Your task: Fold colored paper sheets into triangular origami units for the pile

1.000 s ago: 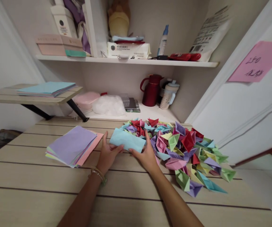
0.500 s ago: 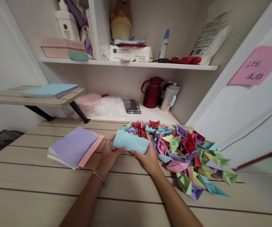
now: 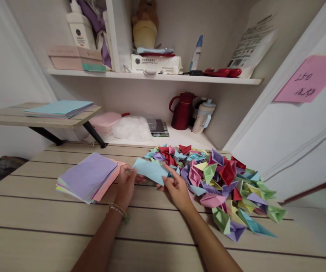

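A light blue sheet of paper point(image 3: 150, 170), folded into a long strip, is held just above the table between both hands. My left hand point(image 3: 127, 181) pinches its left end, with the thumb near the upper corner. At the right end, my right hand point(image 3: 176, 185) grips it between thumb and fingers, the index finger stretched out along the edge. Left of my left hand lies a stack of coloured paper point(image 3: 89, 175), purple on top and pink sticking out. To the right of my right hand spreads a heap of folded paper boats point(image 3: 219, 177) in many colours.
A small raised shelf point(image 3: 86, 115) at the left bears another paper stack point(image 3: 61, 107). Behind the table, a cubby holds a red jug point(image 3: 182, 111), a pale bottle point(image 3: 204, 116) and a white plastic bag point(image 3: 131, 127). A pink note point(image 3: 310, 78) is stuck at the right.
The blue paper has shifted slightly left and tilted down to the right. Both hands have changed their grip, from thumbs along its lower edge to pinching its two ends.
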### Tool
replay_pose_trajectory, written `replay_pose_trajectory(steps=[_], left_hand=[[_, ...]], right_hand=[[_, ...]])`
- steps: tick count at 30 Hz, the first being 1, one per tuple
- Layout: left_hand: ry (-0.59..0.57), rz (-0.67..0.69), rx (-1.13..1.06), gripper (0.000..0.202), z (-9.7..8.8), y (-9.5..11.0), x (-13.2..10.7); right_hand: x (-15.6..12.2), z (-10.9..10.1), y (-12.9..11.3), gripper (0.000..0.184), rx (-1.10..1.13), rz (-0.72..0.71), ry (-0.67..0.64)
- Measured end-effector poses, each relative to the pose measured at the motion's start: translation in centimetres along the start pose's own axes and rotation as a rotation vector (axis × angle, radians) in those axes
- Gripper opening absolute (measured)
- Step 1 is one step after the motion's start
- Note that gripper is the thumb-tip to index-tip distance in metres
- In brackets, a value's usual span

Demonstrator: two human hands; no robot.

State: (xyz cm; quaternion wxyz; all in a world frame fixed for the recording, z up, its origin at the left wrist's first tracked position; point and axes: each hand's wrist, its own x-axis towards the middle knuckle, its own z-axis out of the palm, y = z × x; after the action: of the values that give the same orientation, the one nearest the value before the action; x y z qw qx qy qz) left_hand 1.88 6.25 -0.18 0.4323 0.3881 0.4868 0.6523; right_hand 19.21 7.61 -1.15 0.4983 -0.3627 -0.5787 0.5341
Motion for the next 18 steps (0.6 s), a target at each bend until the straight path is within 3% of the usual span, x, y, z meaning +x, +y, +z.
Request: replay_pose_trajectory(steps=[4,8,13,18], left_hand=[[-0.173,-0.006,0.059,0.023,0.1,0.5,-0.2],[-0.268,0.014,0.149,0.023,0.0,0.4,-0.2],[-0.328,0.002,0.108,0.023,-0.2,0.2,-0.3],[-0.322,-0.015,0.189,0.025,0.2,0.4,-0.5]], right_hand=[[-0.1,-0.3,0.4,0.041,-0.178,-0.039,-0.075],[-0.3,-0.2,0.3,0.043,-0.259,-0.039,-0.162],[-0.2,0.1,-0.5,0.044,-0.219,0.006,-0.077],[0.1,-0.3,-0.4,0.022,-0.099,-0.033,0.02]])
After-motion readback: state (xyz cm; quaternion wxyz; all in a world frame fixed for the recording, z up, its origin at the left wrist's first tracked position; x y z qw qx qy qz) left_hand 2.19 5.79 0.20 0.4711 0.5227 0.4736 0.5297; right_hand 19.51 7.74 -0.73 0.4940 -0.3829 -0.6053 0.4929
